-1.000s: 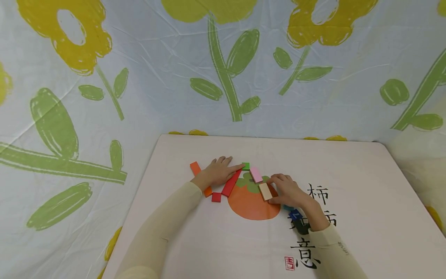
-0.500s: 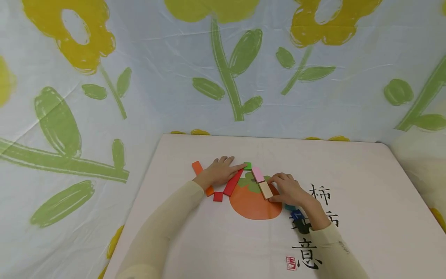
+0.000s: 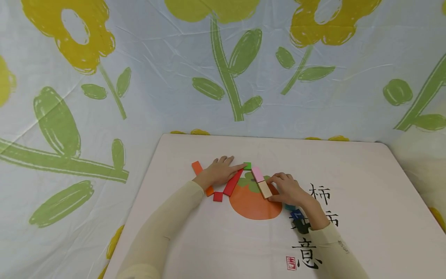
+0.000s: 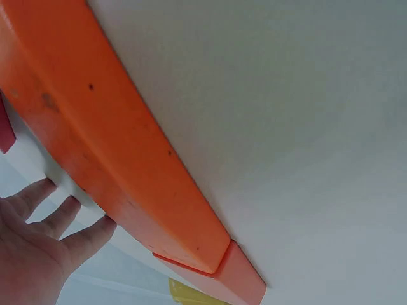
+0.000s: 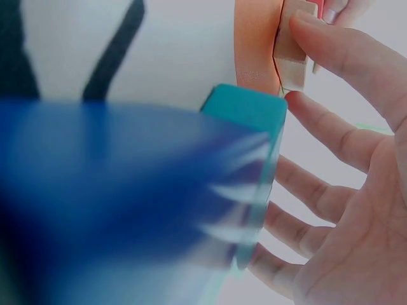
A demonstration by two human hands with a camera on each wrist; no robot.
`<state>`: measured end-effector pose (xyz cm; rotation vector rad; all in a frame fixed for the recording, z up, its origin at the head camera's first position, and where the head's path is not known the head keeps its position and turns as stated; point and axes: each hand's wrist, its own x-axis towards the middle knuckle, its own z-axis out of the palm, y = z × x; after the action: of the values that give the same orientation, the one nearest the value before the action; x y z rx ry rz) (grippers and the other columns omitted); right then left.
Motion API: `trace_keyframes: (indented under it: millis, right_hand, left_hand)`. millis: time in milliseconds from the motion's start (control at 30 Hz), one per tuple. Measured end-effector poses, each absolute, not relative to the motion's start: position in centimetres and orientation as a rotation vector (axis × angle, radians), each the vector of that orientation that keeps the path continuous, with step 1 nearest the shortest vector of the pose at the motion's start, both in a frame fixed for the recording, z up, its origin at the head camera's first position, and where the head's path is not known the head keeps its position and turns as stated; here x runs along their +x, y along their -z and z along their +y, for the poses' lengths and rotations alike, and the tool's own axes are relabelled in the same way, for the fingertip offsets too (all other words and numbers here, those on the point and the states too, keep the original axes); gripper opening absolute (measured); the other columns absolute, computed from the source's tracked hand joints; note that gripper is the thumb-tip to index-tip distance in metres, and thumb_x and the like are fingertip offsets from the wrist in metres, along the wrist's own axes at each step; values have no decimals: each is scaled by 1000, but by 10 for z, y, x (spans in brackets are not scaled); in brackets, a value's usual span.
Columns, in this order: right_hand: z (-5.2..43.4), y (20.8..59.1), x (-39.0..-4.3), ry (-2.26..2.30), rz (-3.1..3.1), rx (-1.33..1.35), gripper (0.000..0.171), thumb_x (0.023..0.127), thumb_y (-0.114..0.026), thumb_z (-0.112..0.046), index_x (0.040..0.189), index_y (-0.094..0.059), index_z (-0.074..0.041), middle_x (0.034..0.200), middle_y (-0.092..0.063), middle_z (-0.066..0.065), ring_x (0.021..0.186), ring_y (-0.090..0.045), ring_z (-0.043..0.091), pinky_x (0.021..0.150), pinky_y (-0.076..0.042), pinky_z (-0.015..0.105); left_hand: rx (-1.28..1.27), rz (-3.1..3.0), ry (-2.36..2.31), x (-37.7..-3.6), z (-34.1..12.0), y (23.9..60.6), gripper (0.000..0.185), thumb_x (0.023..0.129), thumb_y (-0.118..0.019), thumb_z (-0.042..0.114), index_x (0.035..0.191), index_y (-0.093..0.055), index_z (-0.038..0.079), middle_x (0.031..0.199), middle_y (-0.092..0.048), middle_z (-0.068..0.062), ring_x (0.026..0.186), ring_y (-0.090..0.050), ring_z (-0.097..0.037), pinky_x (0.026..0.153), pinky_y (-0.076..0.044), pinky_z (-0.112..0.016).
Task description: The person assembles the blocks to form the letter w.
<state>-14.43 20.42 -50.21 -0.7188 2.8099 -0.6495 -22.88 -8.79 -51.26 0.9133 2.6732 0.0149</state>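
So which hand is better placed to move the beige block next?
The right hand, probably. Its fingers already touch the beige block beside the pink block. The left hand lies flat farther away, by the long red block.

The right wrist [image 3: 315, 219] is covering most of the blue block [image 3: 296, 214], and up close this block [image 5: 108, 203] is looking blurred.

The light is bright and soft everywhere, with hardly any shadows and no glare. The head view is sharp, though its edges bend a little. In the right wrist view, a blue block [image 5: 121, 203] is very blurry, maybe too close.
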Motion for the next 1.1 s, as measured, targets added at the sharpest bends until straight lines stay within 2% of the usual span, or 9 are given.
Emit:
trace_keyframes:
  millis: [333, 867, 1100]
  right_hand:
    - [203, 503, -143, 638, 2817, -708, 46, 84, -82, -29, 120, -65, -7, 130, -52, 28, 114, -46, 52, 89, -41, 69]
    - [203, 503, -141, 641, 2807, -702, 46, 86, -80, -30, 123, -64, -8, 134, -49, 29, 117, -44, 54, 89, -40, 71]
    - [203, 501, -141, 639, 2816, -692, 46, 86, -81, -30, 122, -64, -7, 134, -50, 28, 117, -45, 53, 88, -40, 70]
  left_hand:
    - [934, 2680, -17, -227, -88, 516, 54, 109, -35, 41, 159, -17, 44, 163, -21, -11, 146, -23, -36, 115, -26, -56]
    - [881, 2642, -92, -233, -87, 513, 56, 108, -40, 39, 158, -18, 49, 162, -24, -11, 144, -25, -37, 114, -26, -57]
    - [872, 2631, -97, -235, -87, 512, 56, 108, -39, 42, 158, -17, 47, 163, -22, -11, 145, -23, -37, 115, -25, -57]
